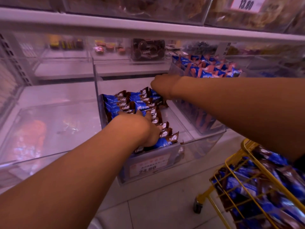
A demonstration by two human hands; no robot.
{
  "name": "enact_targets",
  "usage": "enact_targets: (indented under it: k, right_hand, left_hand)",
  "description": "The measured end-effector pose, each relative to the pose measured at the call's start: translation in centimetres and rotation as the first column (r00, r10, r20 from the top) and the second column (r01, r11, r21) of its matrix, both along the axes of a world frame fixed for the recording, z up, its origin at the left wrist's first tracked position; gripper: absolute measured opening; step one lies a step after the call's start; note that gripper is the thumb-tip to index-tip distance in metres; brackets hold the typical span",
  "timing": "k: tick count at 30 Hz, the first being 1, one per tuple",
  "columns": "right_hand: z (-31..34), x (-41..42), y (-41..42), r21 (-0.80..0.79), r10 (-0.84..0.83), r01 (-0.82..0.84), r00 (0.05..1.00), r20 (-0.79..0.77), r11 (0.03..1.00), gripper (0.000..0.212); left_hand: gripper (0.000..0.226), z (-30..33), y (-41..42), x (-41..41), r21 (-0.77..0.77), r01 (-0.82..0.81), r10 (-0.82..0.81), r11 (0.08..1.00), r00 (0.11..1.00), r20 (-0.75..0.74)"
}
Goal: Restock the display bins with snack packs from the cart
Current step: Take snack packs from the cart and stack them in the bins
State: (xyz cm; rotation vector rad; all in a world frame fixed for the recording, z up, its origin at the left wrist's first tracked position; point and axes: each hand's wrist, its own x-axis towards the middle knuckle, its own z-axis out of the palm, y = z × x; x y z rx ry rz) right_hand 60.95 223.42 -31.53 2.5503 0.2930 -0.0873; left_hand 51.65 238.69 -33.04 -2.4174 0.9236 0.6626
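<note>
Showing two hands: left hand (pixel 145 129), right hand (pixel 162 85). Showing one yellow cart (pixel 219 164) near right, two price tags (pixel 149 166), (pixel 245 4). Blue-brown snack packs (pixel 138 104) overlapping in middle bin (pixel 204 139); exact count not resolvable.

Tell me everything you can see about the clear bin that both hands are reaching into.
The clear bin looks like transparent plastic, open on top, standing on the lower shelf. Blue and brown snack packs fill its left part; its right part is bare. A price tag sits on its front wall. The left hand rests on the packs near the front; the right hand touches those at the back.
</note>
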Motion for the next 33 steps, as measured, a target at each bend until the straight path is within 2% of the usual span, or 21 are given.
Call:
enact_targets:
  k: [4,6,9,11,13,14,16,18,19,20,21,22,23,24,26,28,30,32,33]
  right_hand:
    - [-0.7,0.2,0.1,0.026,-0.022,0.023,0.999,-0.025,0.999,0.053]
    - [-0.5,-0.4,0.4,0.044,-0.045,0.046,0.999,-0.022,0.998,0.052]
    - [2.1,-3.0,1.0,0.073,-0.024,0.023,1.0,0.016,0.997,0.032]
    - [4.9,-6.7,0.7,0.083,0.026,-0.039,0.988,0.154,0.996,0.023]
    - [7.5,-12.3,-0.6,0.104,0.07,-0.108,0.944,0.322,0.989,0.02]
    - [8.5,-15.5,-1.8,0.147,0.06,-0.122,0.927,0.37,0.982,0.017]
    - [9.7,-22.1,-4.8,0.288,-0.061,-0.051,0.929,0.365,0.956,0.022]
    - [9.7,-27.7,-8.3,0.454,-0.212,0.073,0.941,0.265,0.888,0.028]
    - [9.2,-30.0,-10.0,0.501,-0.281,0.169,0.946,0.158,0.849,0.027]
    - [8.4,-31.8,-11.7,0.494,-0.345,0.298,0.939,0.004,0.817,0.025]
    - [7.3,-33.1,-12.9,0.444,-0.403,0.443,0.896,-0.187,0.779,0.032]
    - [6.2,-34.0,-13.9,0.366,-0.458,0.581,0.807,-0.372,0.726,0.052]
    - [5.2,-34.5,-14.6,0.297,-0.49,0.668,0.719,-0.493,0.682,0.074]
    - [4.3,-34.6,-15.2,0.25,-0.507,0.704,0.671,-0.54,0.665,0.094]
    - [3.1,-34.2,-16.0,0.229,-0.501,0.7,0.666,-0.552,0.677,0.118]
    - [2.1,-33.7,-16.1,0.268,-0.448,0.716,0.637,-0.627,0.644,0.122]
    - [0.9,-33.7,-15.7,0.291,-0.346,0.725,0.591,-0.728,0.624,0.114]
    - [-0.6,-33.9,-15.3,0.267,-0.287,0.681,0.585,-0.759,0.682,0.115]
    - [-1.0,-34.0,-15.2,0.255,-0.284,0.657,0.598,-0.75,0.71,0.12]
  left_hand:
    - [0.06,-0.1,0.5,0.3,0.008,0.019,-0.019,1.0,1.0,0.004]
    - [0.057,0.1,0.7,0.5,0.006,0.017,-0.017,1.0,1.0,-0.005]
    - [0.055,0.7,0.8,-0.1,-0.024,-0.006,0.007,1.0,1.0,0.027]
    - [0.056,1.6,0.8,-0.8,-0.19,-0.112,0.132,0.975,0.987,0.096]
    - [0.053,2.9,0.5,-1.9,-0.465,-0.117,0.239,0.878,0.947,0.214]
    - [0.046,3.4,0.1,-2.6,-0.604,-0.037,0.257,0.796,0.924,0.283]
    - [0.036,4.4,-1.3,-4.8,-0.806,0.166,0.26,0.568,0.893,0.367]
    - [0.031,5.5,-3.5,-7.8,-0.894,0.286,0.207,0.345,0.906,0.369]
    - [0.028,5.8,-4.7,-9.5,-0.918,0.296,0.154,0.263,0.927,0.342]
    - [0.025,5.9,-6.1,-11.0,-0.936,0.284,0.093,0.209,0.947,0.308]
    - [0.024,5.8,-7.4,-12.2,-0.944,0.271,0.026,0.187,0.96,0.28]
    - [0.023,5.5,-8.8,-13.3,-0.942,0.275,-0.051,0.194,0.962,0.27]
    - [0.022,5.0,-10.2,-14.2,-0.928,0.299,-0.135,0.223,0.952,0.274]
    - [0.022,4.4,-11.6,-14.8,-0.908,0.33,-0.207,0.258,0.937,0.281]
    - [0.023,3.7,-14.3,-15.3,-0.876,0.374,-0.311,0.303,0.908,0.28]
    - [0.019,3.2,-16.8,-15.4,-0.835,0.399,-0.393,0.38,0.886,0.245]
    - [0.016,2.1,-19.0,-15.1,-0.694,0.452,-0.468,0.56,0.864,0.185]
    - [0.027,0.2,-20.6,-14.4,-0.399,0.452,-0.474,0.798,0.879,0.048]
    - [0.03,-0.8,-21.3,-14.0,-0.209,0.436,-0.45,0.875,0.893,-0.019]
